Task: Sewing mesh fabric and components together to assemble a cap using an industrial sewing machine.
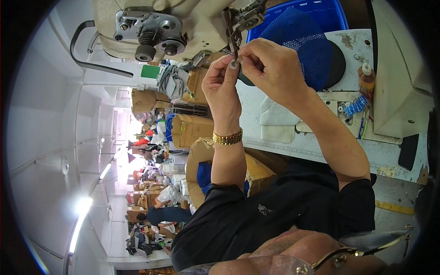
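My left hand (223, 87), with a gold watch (228, 137) on its wrist, pinches thumb and fingers together just below the needle end (234, 39) of a beige sewing machine (201, 25). Close against it, my right hand (275, 66) is also closed in a pinch. The fingertips of both almost meet; what lies between them is too small to make out. Behind the right hand, a blue mesh cap (316, 55) with a dark brim (338, 65) lies on the white worktable (316, 149).
Right of the hands stand an orange bottle (366, 85), a blue bundle (355, 106) and pens (363, 124). A white cloth piece (277, 119) lies on the table. Beyond the cap is a blue crate (341, 20). Cardboard boxes (185, 130) crowd the left, where another person (169, 215) bends.
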Tool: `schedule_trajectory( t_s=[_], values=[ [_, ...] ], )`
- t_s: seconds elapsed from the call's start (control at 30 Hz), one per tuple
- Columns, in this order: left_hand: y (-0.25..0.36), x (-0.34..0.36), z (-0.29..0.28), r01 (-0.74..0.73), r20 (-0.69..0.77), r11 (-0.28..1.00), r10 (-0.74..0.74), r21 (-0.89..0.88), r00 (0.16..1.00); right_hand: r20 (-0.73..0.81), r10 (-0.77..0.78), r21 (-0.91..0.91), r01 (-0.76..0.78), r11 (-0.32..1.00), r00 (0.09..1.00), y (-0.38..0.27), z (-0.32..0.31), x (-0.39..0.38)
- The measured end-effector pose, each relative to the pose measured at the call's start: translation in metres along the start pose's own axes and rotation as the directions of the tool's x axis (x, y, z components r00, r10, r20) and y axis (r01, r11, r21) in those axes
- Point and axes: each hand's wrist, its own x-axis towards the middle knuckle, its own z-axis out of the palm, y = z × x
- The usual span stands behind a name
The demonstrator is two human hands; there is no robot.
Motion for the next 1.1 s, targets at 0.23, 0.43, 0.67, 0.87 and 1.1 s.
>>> schedule_trajectory(
  t_s=[0.23, 0.43, 0.67, 0.87, 1.1],
  values=[
    [0.0008, -0.0002, 0.0000, -0.006, -0.006, 1.000, 0.006, 0.006, 1.000, 0.006, -0.005, -0.006, 0.006, 1.000, 1.000, 0.0006, 0.0006, 0.0003],
    [0.0004, 0.0002, 0.0009, -0.007, -0.003, 1.000, 0.007, 0.004, 1.000, 0.018, -0.003, -0.008, 0.003, 1.000, 1.000, 0.0011, 0.0001, 0.0002],
    [0.0005, 0.0006, 0.0008, -0.004, -0.009, 1.000, 0.004, 0.003, 1.000, -0.017, -0.014, 0.003, 0.014, 1.000, 1.000, 0.0012, 0.0013, 0.0001],
    [0.0004, -0.0001, 0.0019, -0.002, -0.018, 1.000, 0.002, 0.012, 1.000, -0.026, -0.017, -0.005, 0.017, 1.000, 1.000, 0.0017, 0.0011, -0.0005],
    [0.0000, 0.0002, -0.0013, 0.005, -0.008, 1.000, -0.004, 0.007, 1.000, -0.034, -0.007, 0.020, 0.008, 1.000, 0.999, 0.0025, 0.0024, -0.0002]
  ],
)
